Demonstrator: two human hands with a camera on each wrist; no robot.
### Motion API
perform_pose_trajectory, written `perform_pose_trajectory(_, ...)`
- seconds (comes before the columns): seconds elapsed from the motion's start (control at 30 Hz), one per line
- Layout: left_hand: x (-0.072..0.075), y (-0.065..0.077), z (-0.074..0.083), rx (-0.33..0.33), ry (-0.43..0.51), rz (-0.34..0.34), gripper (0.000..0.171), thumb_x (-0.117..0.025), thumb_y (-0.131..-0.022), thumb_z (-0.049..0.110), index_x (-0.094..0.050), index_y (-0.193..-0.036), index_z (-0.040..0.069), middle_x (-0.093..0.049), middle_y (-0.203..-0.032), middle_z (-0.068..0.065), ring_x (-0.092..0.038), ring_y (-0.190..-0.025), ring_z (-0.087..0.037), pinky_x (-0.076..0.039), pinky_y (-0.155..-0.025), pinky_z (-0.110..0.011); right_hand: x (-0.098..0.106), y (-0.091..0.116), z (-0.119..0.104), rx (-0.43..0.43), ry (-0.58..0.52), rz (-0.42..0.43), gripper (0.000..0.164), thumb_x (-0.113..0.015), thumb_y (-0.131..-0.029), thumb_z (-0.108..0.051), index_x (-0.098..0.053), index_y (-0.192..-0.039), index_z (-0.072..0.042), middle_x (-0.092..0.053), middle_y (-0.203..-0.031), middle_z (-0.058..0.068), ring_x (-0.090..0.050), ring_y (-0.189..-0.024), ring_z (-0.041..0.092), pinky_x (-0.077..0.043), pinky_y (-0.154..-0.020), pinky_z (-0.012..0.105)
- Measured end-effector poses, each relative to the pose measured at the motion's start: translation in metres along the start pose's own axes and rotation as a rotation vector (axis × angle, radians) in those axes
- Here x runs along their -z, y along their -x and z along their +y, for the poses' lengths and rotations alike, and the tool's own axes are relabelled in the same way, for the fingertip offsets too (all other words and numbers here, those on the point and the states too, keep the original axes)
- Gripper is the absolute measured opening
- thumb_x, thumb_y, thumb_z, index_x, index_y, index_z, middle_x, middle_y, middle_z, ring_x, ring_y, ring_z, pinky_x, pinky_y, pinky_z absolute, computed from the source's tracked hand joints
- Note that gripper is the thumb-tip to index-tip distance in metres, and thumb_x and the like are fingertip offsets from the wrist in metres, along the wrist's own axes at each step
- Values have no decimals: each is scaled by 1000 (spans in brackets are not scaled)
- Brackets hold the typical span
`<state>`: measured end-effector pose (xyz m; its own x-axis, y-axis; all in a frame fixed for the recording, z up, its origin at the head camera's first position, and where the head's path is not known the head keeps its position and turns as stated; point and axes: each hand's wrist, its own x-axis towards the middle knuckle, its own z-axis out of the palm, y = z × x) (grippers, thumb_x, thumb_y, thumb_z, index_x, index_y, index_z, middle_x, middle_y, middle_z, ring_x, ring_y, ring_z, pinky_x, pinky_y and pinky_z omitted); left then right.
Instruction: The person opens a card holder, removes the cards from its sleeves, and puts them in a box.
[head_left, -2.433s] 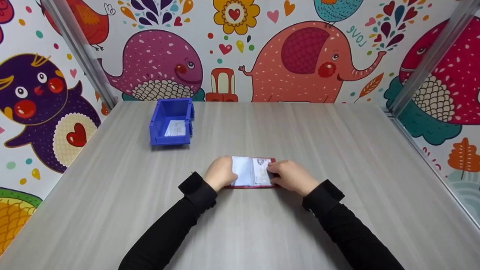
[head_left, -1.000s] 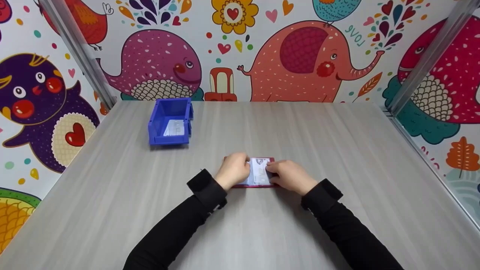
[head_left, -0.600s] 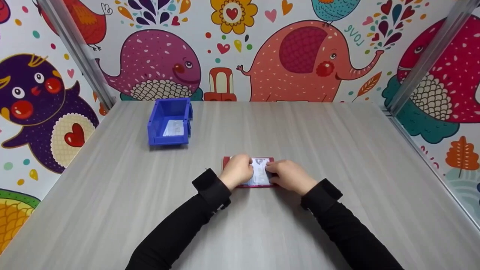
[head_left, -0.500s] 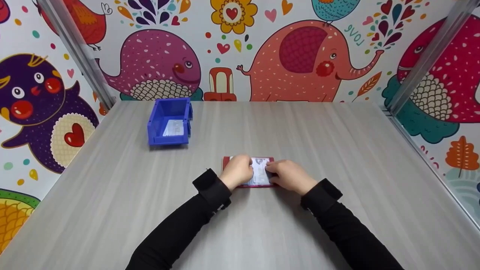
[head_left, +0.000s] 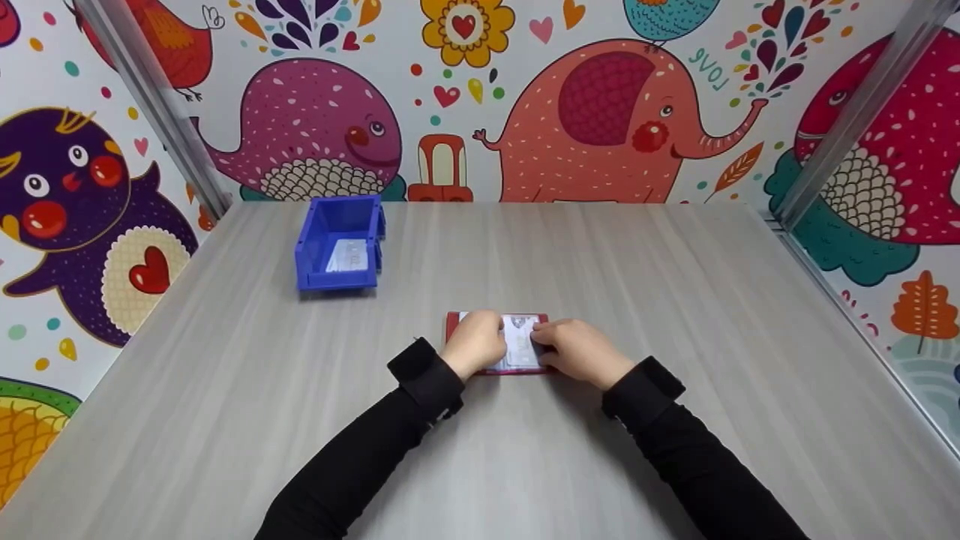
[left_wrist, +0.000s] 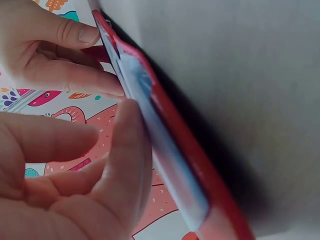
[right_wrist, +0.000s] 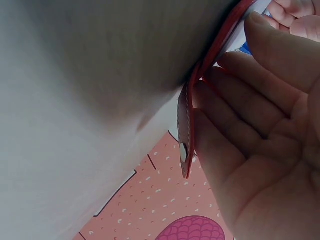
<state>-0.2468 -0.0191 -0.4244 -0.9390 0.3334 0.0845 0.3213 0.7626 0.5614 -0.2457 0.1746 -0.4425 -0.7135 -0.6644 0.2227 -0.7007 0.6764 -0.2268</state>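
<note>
A red card holder [head_left: 452, 322] with a snap strap [right_wrist: 185, 130] lies spread on the table. A white printed card [head_left: 520, 341] shows on its right half, and clear sleeves [left_wrist: 170, 175] stand along its inside. My left hand [head_left: 474, 343] rests on the left half near the fold and hides most of it. In the left wrist view its fingers [left_wrist: 131, 145] press along the sleeves, while the thumb is apart from them. My right hand [head_left: 589, 351] grips the holder's right edge, its thumb [right_wrist: 260, 35] near the inner side and fingers by the strap.
Back left on the table [head_left: 675, 285] stands a blue bin [head_left: 337, 277] holding white printed cards [head_left: 349, 256]. Walls with cartoon animals [head_left: 600, 127] and metal frame posts [head_left: 862, 120] bound the table at the back and sides.
The left hand has slid right from the holder's left edge to near the fold, showing the red left cover. It barely moves over the last half second. The right hand keeps its grip.
</note>
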Motion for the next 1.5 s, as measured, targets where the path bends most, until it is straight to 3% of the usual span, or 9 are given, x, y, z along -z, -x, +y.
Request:
perform_pose_trajectory(0.33,-2,-1,-3,5,6,3,18,-56,-77,-7,-53,-65,6,-58,-70,-9,-49,-65,-22,-48,-67,-42,1,1,0,-4,0,-7,22,-74,-78,5,-73,-99,3,-69,-113,19,-66,-105,32,-53,-87,43)
perform_pose_trajectory(0.7,1,-6,-5,49,40,-50,20,-56,-73,-6,-50,-61,9,-47,-63,-1,-43,-62,-20,-40,-59,-32,1,1,0,-9,-1,-13,20,-74,-78,5,-72,-98,2,-69,-113,18,-66,-105,32,-53,-87,43)
perform_pose_trajectory(1.07,2,-7,-4,88,44,-54,25,-59,-71,-5,-46,-60,12,-49,-65,-3,-46,-63,-21,-43,-60,-32,4,1,-4,-15,8,-34,22,-73,-78,4,-72,-100,2,-68,-116,20,-66,-106,35,-52,-88,45)
perform_pose_trajectory(1.5,2,-9,-5,90,33,-50,25,-59,-72,-6,-46,-60,12,-50,-66,-4,-48,-64,-22,-45,-63,-34,3,1,-4,-8,16,-40,23,-73,-80,5,-72,-102,4,-67,-117,21,-65,-105,35,-52,-88,45)
